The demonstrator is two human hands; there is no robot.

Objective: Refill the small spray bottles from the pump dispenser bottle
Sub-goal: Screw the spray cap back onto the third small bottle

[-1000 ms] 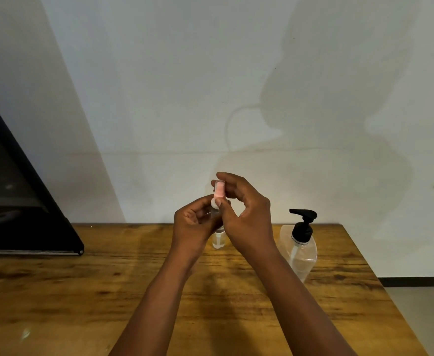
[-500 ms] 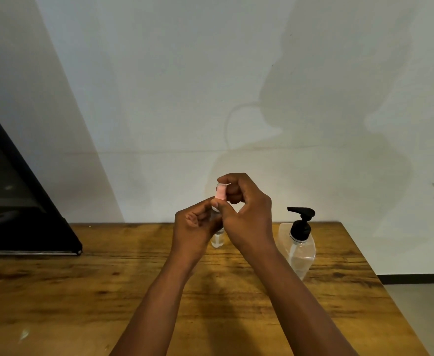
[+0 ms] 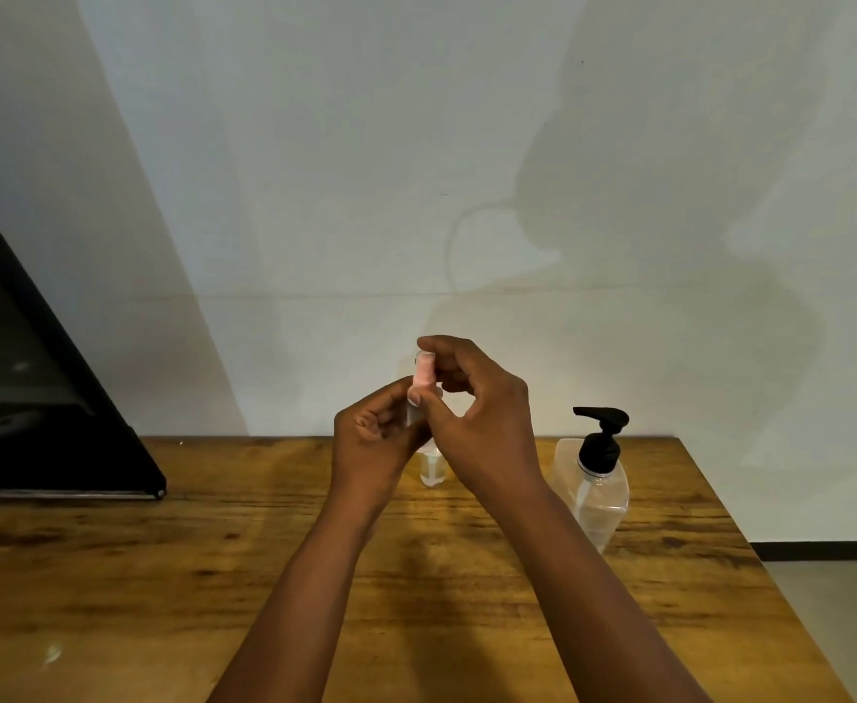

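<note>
Pink cap (image 3: 422,373) pinched by right hand (image 3: 477,418), pump bottle (image 3: 593,479) near table edge (image 3: 710,494)

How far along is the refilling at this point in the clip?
Early. Nothing looks finished. In hand: the left hand grips a small spray bottle while the right hand pinches its pink top, apparently twisting it; whether off or on is unclear. The pump bottle stands untouched on the table, and a second small bottle waits behind the hands.

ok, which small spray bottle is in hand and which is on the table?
The pink-capped spray bottle is held up by the left hand and right hand. The other small bottle stands on the table behind them.
</note>
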